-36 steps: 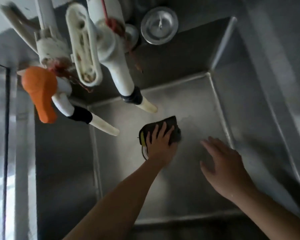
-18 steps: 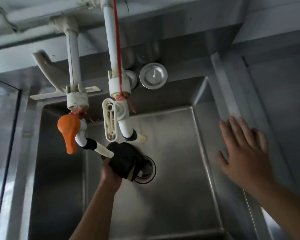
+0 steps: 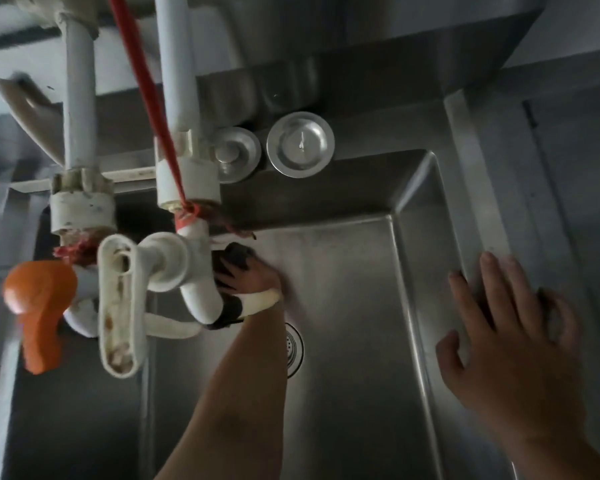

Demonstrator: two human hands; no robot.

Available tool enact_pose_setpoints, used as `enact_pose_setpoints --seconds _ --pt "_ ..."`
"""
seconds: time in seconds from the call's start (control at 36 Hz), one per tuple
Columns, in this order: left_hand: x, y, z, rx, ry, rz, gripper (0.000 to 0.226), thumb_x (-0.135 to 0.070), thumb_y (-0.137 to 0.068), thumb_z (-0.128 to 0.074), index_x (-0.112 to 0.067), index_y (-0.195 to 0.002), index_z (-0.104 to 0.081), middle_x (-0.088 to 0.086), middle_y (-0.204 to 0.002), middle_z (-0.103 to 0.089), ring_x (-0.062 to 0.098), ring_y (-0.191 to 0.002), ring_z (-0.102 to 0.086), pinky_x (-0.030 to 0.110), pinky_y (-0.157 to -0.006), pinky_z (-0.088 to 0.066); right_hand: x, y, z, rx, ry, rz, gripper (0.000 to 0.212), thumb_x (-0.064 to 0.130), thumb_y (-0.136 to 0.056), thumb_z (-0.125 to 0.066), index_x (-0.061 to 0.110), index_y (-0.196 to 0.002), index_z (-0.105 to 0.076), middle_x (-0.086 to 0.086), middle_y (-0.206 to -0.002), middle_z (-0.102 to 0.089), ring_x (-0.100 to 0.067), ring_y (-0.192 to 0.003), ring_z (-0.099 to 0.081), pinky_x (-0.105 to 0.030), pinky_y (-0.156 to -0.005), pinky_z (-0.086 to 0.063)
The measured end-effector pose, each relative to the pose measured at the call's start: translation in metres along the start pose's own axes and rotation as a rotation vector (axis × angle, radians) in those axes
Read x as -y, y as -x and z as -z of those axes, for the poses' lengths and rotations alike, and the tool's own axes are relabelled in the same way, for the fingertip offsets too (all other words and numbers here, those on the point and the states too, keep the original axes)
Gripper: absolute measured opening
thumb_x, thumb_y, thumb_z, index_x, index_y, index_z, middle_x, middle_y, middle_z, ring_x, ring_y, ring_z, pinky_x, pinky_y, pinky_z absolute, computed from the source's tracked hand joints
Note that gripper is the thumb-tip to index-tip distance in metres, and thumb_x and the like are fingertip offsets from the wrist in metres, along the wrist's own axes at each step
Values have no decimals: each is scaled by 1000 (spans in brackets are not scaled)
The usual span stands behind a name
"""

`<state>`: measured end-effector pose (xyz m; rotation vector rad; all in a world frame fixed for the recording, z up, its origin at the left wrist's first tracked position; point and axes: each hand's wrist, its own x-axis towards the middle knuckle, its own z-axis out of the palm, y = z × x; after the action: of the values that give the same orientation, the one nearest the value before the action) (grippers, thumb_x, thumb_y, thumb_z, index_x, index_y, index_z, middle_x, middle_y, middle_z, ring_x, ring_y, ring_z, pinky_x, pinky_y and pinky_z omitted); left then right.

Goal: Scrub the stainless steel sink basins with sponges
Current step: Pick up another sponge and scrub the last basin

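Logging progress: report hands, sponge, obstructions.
Left hand presses dark sponge at basin's far wall. Right hand flat on sink rim. White taps partly hide sponge.

White taps (image 3: 187, 271) crowd the basin's (image 3: 354, 306) far-left; right half lies open.
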<state>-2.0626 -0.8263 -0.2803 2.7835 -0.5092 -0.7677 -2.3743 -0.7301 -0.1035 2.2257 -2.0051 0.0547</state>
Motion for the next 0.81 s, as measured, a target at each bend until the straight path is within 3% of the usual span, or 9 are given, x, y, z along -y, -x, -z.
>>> enact_pose_setpoints --seconds 0.19,0.33,0.47,0.61,0.81 --pt "-63 18 -41 -17 187 41 59 -46 -103 -36 -35 -158 -17 -3 -168 -4 24 -155 2 46 -122 1 2 -2 4 44 -11 -39 83 30 -77 -49 22 -156 -27 -8 -163 -28 -22 -151 -23 -55 -115 -19" --pt "-76 54 -62 55 211 -7 60 -44 -102 -41 -35 -157 -20 -5 -168 -6 21 -155 1 43 -121 0 1 -3 6 51 1 -37 81 30 -79 -46 14 -157 -26 -7 -163 -27 -23 -150 -26 -55 -115 -20" --pt "-91 114 -88 192 203 -156 61 -42 -100 -47 -36 -156 -23 -9 -168 -5 17 -154 2 42 -121 1 0 -4 8 27 8 -22 79 26 -79 -47 12 -155 -29 -9 -162 -30 -25 -149 -30 -56 -113 -24" --pt "-95 157 -112 375 61 -504 60 -43 -98 -46 -35 -155 -29 -10 -167 -5 15 -154 7 42 -122 9 0 -3 8 62 15 -21 78 27 -82 -42 13 -156 -26 -9 -162 -28 -25 -151 -25 -56 -115 -20" --pt "-96 152 -111 508 35 -596 58 -44 -96 -43 -30 -153 -36 -15 -166 -15 9 -153 5 36 -120 13 -2 -4 8 171 29 -29 80 32 -83 -40 15 -158 -19 -9 -164 -22 -26 -152 -19 -55 -116 -15"
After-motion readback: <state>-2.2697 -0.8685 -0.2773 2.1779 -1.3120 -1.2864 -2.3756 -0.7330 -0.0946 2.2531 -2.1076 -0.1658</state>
